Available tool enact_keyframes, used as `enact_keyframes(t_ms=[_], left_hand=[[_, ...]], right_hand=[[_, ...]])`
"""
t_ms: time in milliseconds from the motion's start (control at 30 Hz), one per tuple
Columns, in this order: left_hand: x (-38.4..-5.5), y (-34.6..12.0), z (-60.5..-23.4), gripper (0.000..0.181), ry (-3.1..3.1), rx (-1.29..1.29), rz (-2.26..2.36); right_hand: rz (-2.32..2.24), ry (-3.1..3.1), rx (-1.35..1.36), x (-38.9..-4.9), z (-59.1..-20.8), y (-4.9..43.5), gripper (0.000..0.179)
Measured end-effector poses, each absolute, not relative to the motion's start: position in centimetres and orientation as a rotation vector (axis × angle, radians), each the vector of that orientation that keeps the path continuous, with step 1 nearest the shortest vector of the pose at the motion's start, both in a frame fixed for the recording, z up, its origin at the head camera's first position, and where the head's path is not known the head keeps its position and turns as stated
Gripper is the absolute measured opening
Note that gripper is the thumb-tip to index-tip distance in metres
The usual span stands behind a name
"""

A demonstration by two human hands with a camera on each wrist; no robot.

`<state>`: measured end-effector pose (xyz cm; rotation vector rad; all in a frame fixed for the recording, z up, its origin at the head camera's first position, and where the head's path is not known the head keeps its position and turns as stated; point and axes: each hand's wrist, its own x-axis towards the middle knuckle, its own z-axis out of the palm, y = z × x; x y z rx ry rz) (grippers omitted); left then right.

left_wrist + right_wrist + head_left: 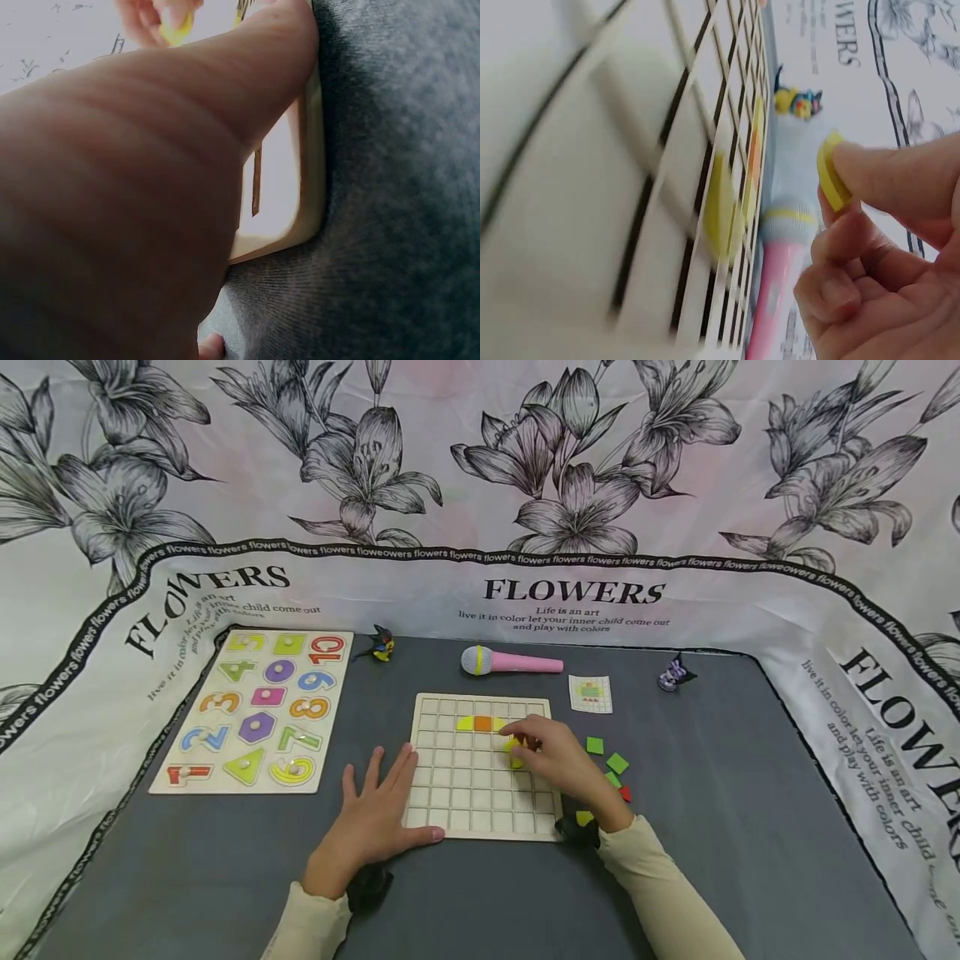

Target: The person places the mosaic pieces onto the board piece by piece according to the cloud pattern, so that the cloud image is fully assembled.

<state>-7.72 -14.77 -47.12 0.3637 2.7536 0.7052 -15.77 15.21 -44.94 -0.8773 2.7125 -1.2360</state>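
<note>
My right hand (551, 752) is over the upper right part of a wooden grid board (457, 793). Between its thumb and forefinger it pinches a small yellow tile (831, 174), held off the board in the right wrist view. Another yellow tile (721, 210) lies on the grid below. Along an upper row sit a yellow tile (465, 723) and an orange tile (483, 724), with more yellow beside the right fingertips. My left hand (375, 818) rests at the board's lower left with fingers spread, fingertips on the left edge and thumb at the front edge.
Loose green tiles (617, 763), a red tile (626, 793) and a yellowish tile (584, 818) lie right of the board. A pattern card (591, 694), pink toy microphone (525, 662) and two small figurines (383, 644) stand behind. A number puzzle board (217, 760) lies left.
</note>
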Motion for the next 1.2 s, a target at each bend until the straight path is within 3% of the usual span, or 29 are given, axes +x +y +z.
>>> enact_keyframes(t_ms=[300, 700, 1200], left_hand=[[-7.6, -14.8, -47.1, 0.120, 2.755, 0.379, 0.720], [-7.9, -15.3, -47.4, 0.120, 2.774, 0.385, 0.680], [-7.8, -15.2, -47.4, 0.117, 2.787, 0.402, 0.682]], right_hand=[[-1.251, 2.610, -0.953, -17.9, -44.7, 10.9, 0.025], [-1.215, 2.586, -0.867, -19.4, -45.1, 7.2, 0.013], [-1.037, 2.589, -0.907, -20.3, -45.5, 5.7, 0.009]])
